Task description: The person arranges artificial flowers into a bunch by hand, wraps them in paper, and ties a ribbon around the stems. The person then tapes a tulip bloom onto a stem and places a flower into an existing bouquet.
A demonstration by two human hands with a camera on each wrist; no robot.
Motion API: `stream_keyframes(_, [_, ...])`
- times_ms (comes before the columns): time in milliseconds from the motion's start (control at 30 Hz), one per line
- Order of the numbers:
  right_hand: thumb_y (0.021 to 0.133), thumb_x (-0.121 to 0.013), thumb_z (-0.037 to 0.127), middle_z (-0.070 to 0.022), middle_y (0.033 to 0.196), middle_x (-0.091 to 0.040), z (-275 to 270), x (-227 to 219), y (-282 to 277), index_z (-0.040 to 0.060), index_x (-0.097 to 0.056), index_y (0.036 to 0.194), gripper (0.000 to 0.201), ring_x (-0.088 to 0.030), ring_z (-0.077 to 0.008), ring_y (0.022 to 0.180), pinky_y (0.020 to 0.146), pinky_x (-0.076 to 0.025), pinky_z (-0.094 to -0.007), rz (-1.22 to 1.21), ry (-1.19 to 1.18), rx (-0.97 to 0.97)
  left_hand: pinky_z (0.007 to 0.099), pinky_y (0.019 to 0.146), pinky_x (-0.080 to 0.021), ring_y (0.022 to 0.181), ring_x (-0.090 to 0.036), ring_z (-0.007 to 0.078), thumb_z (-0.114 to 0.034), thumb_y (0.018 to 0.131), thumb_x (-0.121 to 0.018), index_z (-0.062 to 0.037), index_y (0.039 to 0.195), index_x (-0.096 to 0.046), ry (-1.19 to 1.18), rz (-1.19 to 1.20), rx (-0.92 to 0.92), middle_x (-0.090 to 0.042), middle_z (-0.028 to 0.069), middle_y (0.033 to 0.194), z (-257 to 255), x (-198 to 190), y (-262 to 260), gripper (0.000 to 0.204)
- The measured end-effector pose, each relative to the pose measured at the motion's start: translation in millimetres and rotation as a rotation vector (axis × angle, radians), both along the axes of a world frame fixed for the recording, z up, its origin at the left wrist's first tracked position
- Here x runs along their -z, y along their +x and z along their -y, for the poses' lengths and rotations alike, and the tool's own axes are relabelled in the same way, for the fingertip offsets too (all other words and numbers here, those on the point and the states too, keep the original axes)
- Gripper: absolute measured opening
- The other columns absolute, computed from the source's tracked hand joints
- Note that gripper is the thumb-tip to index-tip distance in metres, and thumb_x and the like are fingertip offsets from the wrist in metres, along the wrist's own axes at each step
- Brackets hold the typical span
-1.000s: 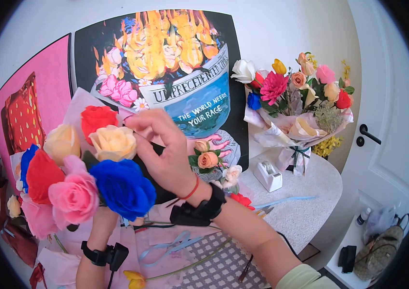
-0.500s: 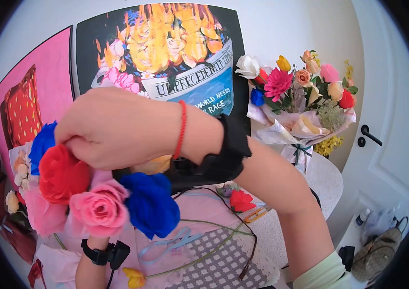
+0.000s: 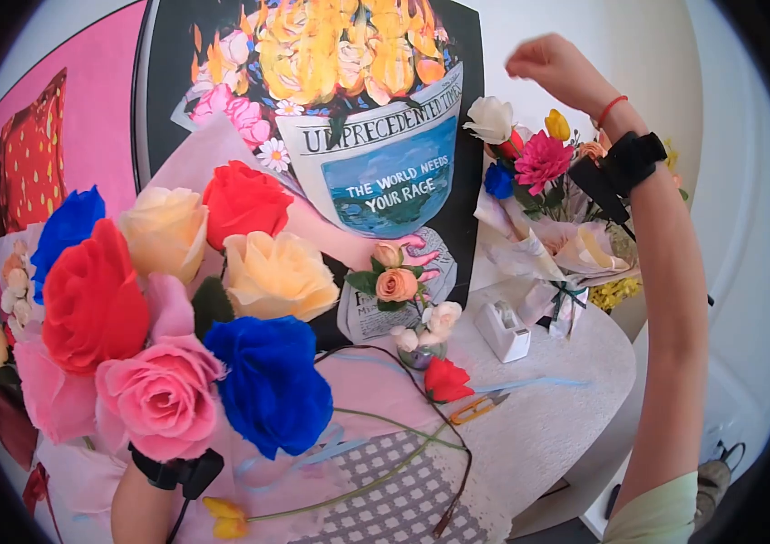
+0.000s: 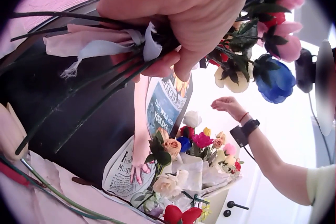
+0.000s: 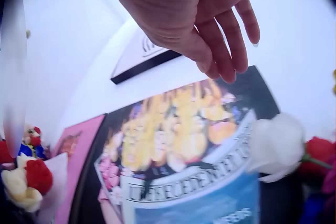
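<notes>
My left hand (image 4: pixel 178 8) grips a bunch of artificial roses by the stems (image 4: pixel 94 103). A pale ribbon (image 4: pixel 102 50) is tied round the stems beside my fingers. In the head view the blooms hide this hand; they include a pink rose (image 3: pixel 163 394), a blue rose (image 3: pixel 272 385), a red rose (image 3: pixel 97 304) and a cream rose (image 3: pixel 281 276). Raised high at the right, my right hand (image 3: pixel 566 72) holds nothing, its fingers loosely bent and hanging down in the right wrist view. Behind and below it stands a wrapped bouquet (image 3: pixel 544 163).
On the table (image 3: pixel 575 399) are a white tape dispenser (image 3: pixel 505 334), an orange-handled tool (image 3: pixel 476 410), a red flower (image 3: pixel 447 379) and a blue ribbon (image 3: pixel 539 383). A yellow flower (image 3: pixel 224 519) on a long stem lies at the front. Paintings (image 3: pixel 394 195) lean at the back.
My right hand was at the roses, reached across to the red one, then moved away up and to the right. The bunch stays in my left hand and looms a little larger.
</notes>
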State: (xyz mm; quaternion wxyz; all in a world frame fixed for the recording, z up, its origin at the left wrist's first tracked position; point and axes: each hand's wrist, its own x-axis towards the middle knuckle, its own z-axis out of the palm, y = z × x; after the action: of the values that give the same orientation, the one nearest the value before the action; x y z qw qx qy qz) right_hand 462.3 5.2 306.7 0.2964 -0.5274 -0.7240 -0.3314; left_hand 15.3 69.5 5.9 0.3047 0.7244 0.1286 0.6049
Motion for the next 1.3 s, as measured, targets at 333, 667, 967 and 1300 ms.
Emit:
stream_keyframes(333, [0.066,-0.058,0.001,-0.0118,0.078,-0.065,-33.4,-7.8,54.6,0.002,-0.066,0.083,0.019,-0.062,-0.0212,0.075,0.07,-0.049,-0.0314,0.055,-0.295,0.375,0.0259,0.074,-0.041,0.084,-0.049,0.0188,-0.006,0.076,-0.057,-0.0046,0.094,-0.048,-0.046,0.092,0.102,-0.052,0.0098,0.094,-7.0,7.9,21.5,0.02])
stream_keyframes(667, [0.069,-0.065,0.01,-0.0084,0.065,-0.06,-61.8,0.1,53.9,-0.0001,-0.063,0.083,0.018,-0.049,-0.0121,0.06,0.06,-0.044,-0.0286,0.113,-0.619,0.352,0.0266,0.075,-0.04,0.087,-0.049,0.0188,-0.007,0.077,-0.056,-0.0051,0.096,-0.047,-0.143,0.161,0.122,-0.051,0.0097,0.097,-2.9,32.9,-5.2,0.021])
stream_keyframes(967, [0.063,-0.068,0.012,-0.0132,0.062,-0.06,-60.6,0.9,56.0,-0.0011,-0.064,0.078,0.02,-0.053,-0.0188,0.055,0.058,-0.045,-0.0304,0.197,-0.572,0.443,0.0272,0.077,-0.04,0.089,-0.048,0.0188,-0.009,0.078,-0.055,-0.0055,0.099,-0.047,-0.212,0.229,0.149,-0.05,0.0097,0.099,8.9,53.3,-32.6,0.023])
stream_keyframes(1300, [0.061,-0.062,0.01,-0.0148,0.069,-0.062,-53.1,-2.2,61.5,-0.0012,-0.064,0.069,0.014,-0.061,-0.0255,0.067,0.061,-0.048,-0.032,0.22,-0.431,0.62,0.0278,0.078,-0.04,0.091,-0.048,0.0188,-0.01,0.079,-0.055,-0.006,0.102,-0.046,-0.282,0.287,0.216,-0.05,0.0096,0.102,15.3,71.8,-50.2,0.025])
